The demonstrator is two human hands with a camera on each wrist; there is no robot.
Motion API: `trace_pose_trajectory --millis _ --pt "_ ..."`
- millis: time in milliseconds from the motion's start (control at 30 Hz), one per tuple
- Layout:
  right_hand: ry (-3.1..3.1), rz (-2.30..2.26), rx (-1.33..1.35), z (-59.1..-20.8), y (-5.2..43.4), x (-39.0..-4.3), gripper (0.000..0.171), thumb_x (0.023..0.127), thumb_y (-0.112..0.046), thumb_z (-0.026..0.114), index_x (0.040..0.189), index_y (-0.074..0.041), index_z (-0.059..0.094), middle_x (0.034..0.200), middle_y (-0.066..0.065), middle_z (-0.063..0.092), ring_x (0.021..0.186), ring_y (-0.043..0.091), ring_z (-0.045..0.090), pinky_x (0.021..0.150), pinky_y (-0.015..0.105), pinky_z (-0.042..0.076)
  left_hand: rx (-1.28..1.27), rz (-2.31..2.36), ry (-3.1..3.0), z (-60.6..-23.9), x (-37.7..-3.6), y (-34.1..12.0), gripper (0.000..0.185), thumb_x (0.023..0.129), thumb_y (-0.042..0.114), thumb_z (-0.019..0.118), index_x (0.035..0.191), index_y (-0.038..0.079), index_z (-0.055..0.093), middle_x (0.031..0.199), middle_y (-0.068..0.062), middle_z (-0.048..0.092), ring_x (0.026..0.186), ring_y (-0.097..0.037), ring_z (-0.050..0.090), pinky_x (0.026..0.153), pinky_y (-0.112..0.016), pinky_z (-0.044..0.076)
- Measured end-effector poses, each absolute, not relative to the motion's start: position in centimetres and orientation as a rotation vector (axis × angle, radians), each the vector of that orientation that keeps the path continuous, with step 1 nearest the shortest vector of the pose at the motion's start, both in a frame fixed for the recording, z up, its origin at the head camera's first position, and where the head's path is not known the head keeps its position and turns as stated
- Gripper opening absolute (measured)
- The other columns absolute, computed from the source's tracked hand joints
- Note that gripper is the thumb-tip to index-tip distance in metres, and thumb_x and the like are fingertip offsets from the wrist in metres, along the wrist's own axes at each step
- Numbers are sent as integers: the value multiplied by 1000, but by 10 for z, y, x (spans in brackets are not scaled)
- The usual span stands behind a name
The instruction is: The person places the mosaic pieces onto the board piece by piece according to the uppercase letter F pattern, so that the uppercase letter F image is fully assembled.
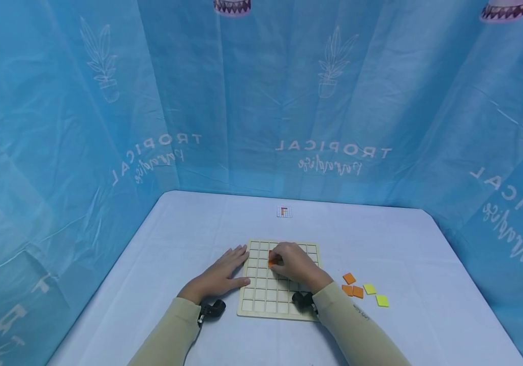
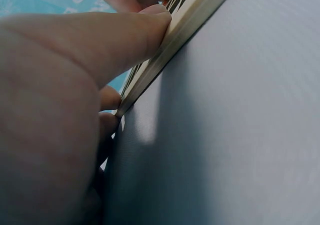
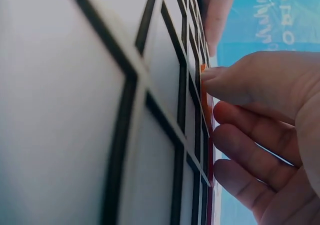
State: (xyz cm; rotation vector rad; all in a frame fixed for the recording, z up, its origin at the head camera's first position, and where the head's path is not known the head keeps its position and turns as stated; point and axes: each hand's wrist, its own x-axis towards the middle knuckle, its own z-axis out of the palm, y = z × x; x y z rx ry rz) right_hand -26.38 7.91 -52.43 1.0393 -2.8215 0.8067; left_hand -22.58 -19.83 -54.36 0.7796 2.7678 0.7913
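Note:
A pale wooden grid board (image 1: pixel 260 306) with square cells lies on the table. My left hand (image 1: pixel 223 272) rests at its left side, fingers spread, with the thumb and fingertips touching the rim (image 2: pixel 165 55). Over the board's upper middle, my right hand (image 1: pixel 294 262) has its fingers curled and holds an orange tile (image 3: pixel 204 85) at a cell, thumb on its edge. Orange (image 1: pixel 271 263) shows just left of those fingertips in the head view. Beyond it, a dark red strip (image 3: pixel 210 160) shows along the grid in the right wrist view. The right hand covers part of the board.
Right of the board lie three loose orange tiles (image 1: pixel 349 278) and two yellow tiles (image 1: pixel 382 301). A small card (image 1: pixel 284 211) printed with a coloured grid pattern lies behind the board. Blue printed curtains (image 1: pixel 252 112) surround the white table (image 1: pixel 206 216).

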Motion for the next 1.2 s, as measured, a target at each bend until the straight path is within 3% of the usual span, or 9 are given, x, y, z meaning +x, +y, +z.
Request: trace_pose_trajectory --millis 267,667,900,1200 --pt "-2798 951 898 -520 109 -252 15 91 -12 85 105 -8 79 102 0 72 94 18 67 84 39 59 740 783 2779 -544 -226 -196 86 102 59 62 166 9 33 174 -4 19 159 -27 10 126 -50 13" --pt "-2865 955 453 -523 202 -235 22 91 -14 86 111 -9 78 106 -2 70 99 20 66 87 45 59 741 774 2778 -544 -226 -194 87 102 59 63 166 8 32 174 -5 19 159 -27 10 126 -50 14" --pt "-2988 943 189 -522 244 -225 25 90 -15 86 112 -7 77 104 3 70 93 23 64 86 44 61 723 780 2777 -544 -226 -194 89 101 61 61 166 8 32 174 -4 19 160 -26 9 126 -50 13" --pt "-3041 955 187 -523 257 -216 25 86 -25 91 102 -10 77 96 -1 68 88 21 59 84 41 59 722 784 2781 -543 -225 -194 88 101 60 62 166 8 33 173 -4 20 159 -26 10 126 -51 14"
